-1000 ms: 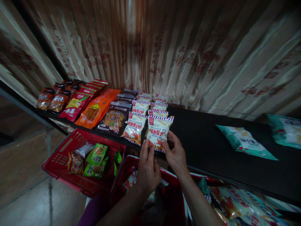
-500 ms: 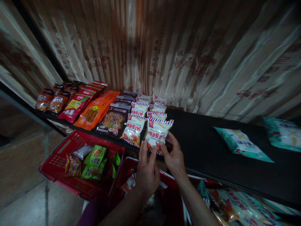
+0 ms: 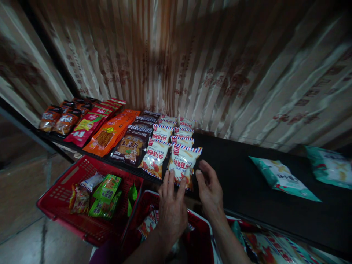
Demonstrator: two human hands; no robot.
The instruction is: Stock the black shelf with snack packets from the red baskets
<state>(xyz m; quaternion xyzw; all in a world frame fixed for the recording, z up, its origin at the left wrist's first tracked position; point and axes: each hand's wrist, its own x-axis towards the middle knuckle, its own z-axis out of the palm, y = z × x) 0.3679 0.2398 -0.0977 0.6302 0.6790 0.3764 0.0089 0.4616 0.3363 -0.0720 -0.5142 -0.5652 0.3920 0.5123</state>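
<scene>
A white snack bag (image 3: 183, 161) with red lettering and a striped blue-and-red edge lies at the front of its row on the black shelf (image 3: 231, 157). The fingers of my left hand (image 3: 172, 209) rest, spread, on the lower left front of that bag. To its right, my right hand (image 3: 211, 187) is apart from the bag, thumb and fingers parted, with nothing in them. A matching bag (image 3: 154, 157) lies just left, and several more of the same kind stand in two rows behind.
Dark brown potato-chip bags (image 3: 132, 145), orange bags (image 3: 106, 135), pink bags (image 3: 86, 126) and small orange-black packs (image 3: 66, 121) line the shelf leftward. Teal bags (image 3: 284, 178) lie at right. Below are red baskets (image 3: 60, 216) holding snack packs. A pleated curtain (image 3: 176, 62) hangs behind.
My right hand has come off the front white bag and moved slightly right, its fingers parting. My left hand stays at the bag's lower edge. The view has shifted slightly.
</scene>
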